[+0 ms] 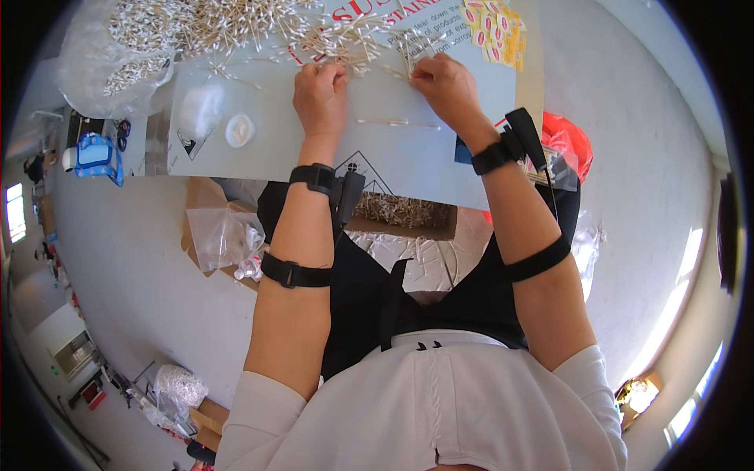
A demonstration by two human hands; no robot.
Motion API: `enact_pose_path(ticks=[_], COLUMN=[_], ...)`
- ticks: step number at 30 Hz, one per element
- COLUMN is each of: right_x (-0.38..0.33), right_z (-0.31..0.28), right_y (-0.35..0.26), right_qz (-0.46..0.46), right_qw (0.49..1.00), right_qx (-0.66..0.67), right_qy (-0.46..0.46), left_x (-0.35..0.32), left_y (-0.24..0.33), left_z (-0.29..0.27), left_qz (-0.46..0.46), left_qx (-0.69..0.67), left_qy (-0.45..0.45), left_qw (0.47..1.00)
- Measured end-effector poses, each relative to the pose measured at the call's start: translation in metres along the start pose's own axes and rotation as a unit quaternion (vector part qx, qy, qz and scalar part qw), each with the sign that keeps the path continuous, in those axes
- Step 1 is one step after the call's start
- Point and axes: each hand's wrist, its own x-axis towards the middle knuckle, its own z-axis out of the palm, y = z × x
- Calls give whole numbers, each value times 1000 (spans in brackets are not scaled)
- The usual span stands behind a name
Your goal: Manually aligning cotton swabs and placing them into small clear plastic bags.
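Observation:
A large heap of cotton swabs (236, 27) spreads over the far side of the table, its near edge just beyond my hands. My left hand (320, 96) is closed at that edge, fingers curled with the tips pressed together. To its right, my right hand (448, 88) is also closed, thumb and fingers pinched beside several loose swabs. Whatever sits between the fingertips of either hand is too small or hidden to make out. Between my wrists, a few single swabs (398, 123) lie in a line on the tabletop (377, 161).
A clear plastic bag (118, 78) of swabs stands far left, near a round white lid (239, 130). Yellow printed labels (495, 33) lie far right. A blue pouch (98, 157) hangs at the left edge. Below the table, an open carton (404, 216) holds swabs; a red bag (567, 141) is at right.

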Motion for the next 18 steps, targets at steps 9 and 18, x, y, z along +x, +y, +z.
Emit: enact_pose_path(ticks=[9,18], right_x=[-22,-3], right_z=[-7,0], right_y=[-10,-31], right_qz=[-101,64], right_qw=[992,998], right_qx=[34,-21], right_qy=[-68,-11], left_x=[12,-54], left_y=[15,57], left_z=[-5,-9], left_qz=[78,98], left_qx=[30,68], left_qy=[-79,-81], left_qw=[993,990])
